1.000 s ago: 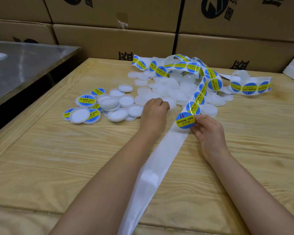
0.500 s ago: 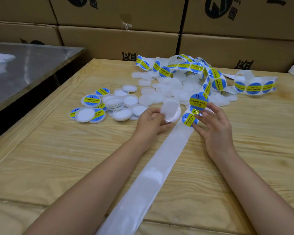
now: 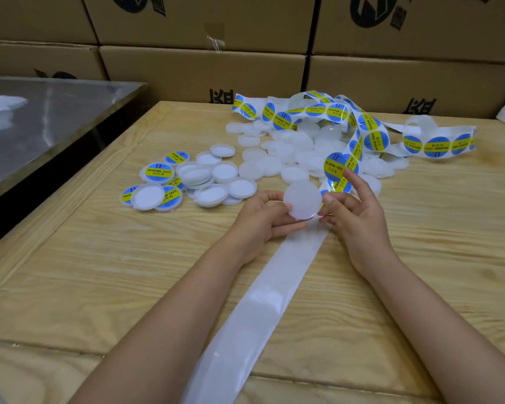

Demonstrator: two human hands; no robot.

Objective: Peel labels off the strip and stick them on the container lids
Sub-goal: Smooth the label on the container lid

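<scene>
My left hand [image 3: 261,218] grips a plain white lid [image 3: 302,204], tilted up just above the wooden table [image 3: 99,272]. My right hand [image 3: 354,214] holds a peeled blue-and-yellow label [image 3: 334,167] by its edge at the raised index fingertip, just above and right of the lid. The right thumb touches the lid's rim. The label strip [image 3: 370,132] loops across the back of the table, and its bare backing [image 3: 274,293] runs toward me between my arms.
A heap of plain white lids [image 3: 289,153] lies behind my hands. Labelled and upturned lids [image 3: 158,173] sit in a pile at the left. Cardboard boxes [image 3: 204,74] wall off the back. A steel table [image 3: 41,112] stands to the left.
My left hand picked a lid from the heap and brought it up toward me. My right hand peeled a label off the strip and lifted it beside the lid.
</scene>
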